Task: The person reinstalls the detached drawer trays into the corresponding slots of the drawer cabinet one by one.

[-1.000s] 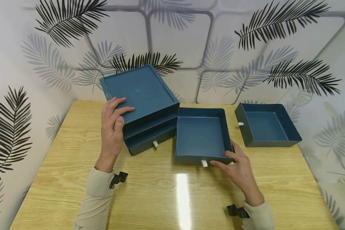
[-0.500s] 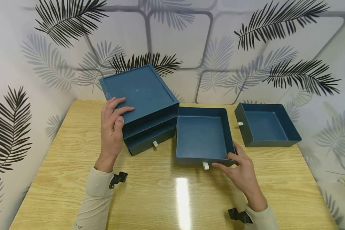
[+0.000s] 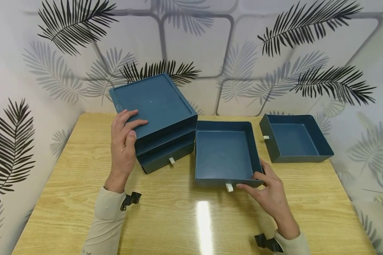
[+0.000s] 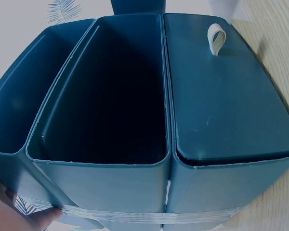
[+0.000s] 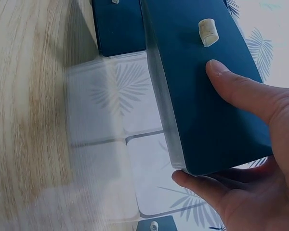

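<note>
A blue drawer cabinet [image 3: 156, 102] stands at the centre left, turned at an angle. My left hand [image 3: 122, 148] rests on its left edge, fingers laid out over the top. In the left wrist view two compartments are hollow, and the lowest holds a drawer [image 4: 231, 96] with a white loop tab [image 4: 216, 39]. My right hand [image 3: 269, 193] grips the front right corner of an empty blue drawer [image 3: 221, 152], thumb on the front face beside its white tab [image 3: 229, 187]. This drawer's back left corner is right beside the cabinet. Its underside shows in the right wrist view.
Another empty blue drawer [image 3: 295, 138] lies on the wooden table [image 3: 166, 219] at the right, its tab facing left. Behind the table rises a pale wall covering [image 3: 198, 46] with leaf patterns. Dark wrist mounts stick out from both sleeves.
The drawer in my right hand has shifted slightly right and towards me, away from the cabinet front. My left hand keeps its place on the cabinet.
</note>
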Demonstrator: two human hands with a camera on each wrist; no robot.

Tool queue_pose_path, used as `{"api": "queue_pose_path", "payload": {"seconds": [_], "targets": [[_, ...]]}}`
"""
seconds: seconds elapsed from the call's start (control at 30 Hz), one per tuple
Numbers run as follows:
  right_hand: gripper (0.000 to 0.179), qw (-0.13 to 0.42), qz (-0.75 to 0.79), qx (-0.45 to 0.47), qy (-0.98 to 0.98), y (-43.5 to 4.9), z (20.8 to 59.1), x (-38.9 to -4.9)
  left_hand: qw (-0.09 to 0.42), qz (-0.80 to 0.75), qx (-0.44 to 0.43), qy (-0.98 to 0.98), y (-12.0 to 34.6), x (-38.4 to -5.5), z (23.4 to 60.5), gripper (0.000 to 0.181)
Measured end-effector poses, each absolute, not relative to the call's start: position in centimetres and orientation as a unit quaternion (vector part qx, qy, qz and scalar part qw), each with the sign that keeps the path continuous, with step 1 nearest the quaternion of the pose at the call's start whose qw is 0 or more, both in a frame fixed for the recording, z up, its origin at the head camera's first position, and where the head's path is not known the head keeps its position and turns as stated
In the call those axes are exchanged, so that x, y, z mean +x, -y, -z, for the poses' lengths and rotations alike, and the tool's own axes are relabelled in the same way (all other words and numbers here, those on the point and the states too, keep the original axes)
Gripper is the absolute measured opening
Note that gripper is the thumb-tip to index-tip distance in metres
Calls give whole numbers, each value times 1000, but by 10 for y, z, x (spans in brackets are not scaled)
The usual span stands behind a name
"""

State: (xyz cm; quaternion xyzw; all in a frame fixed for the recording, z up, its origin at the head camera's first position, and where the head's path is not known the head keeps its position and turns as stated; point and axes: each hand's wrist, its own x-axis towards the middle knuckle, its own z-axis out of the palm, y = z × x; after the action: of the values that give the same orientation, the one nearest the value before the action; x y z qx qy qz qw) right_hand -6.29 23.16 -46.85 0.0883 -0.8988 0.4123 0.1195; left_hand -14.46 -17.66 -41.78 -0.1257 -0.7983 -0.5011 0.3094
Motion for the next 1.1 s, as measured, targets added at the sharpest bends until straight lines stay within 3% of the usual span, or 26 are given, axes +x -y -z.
{"api": "queue_pose_path", "payload": {"seconds": [1.1], "targets": [[32,113,-455,84,880,-236,474,-36,314,502,-130,796,176,-144,420,38]]}}
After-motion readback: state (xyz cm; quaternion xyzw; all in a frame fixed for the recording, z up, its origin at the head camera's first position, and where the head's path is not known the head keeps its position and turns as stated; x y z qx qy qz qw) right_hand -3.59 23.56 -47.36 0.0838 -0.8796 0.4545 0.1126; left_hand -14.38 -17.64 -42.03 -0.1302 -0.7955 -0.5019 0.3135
